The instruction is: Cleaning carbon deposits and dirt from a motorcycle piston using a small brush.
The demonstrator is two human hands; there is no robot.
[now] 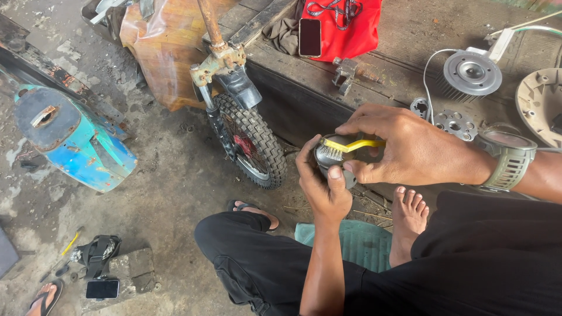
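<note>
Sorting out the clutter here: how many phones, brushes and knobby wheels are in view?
Black slab phones: 2
Yellow-handled wire brush: 1
Knobby spoked wheel: 1
Total: 4

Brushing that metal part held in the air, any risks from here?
1. The left hand cups the round metal part with no support beneath; it may slip and drop toward the bare foot.
2. The yellow-handled wire brush in the right hand works close to the left thumb; bristles might scrape skin.
</note>
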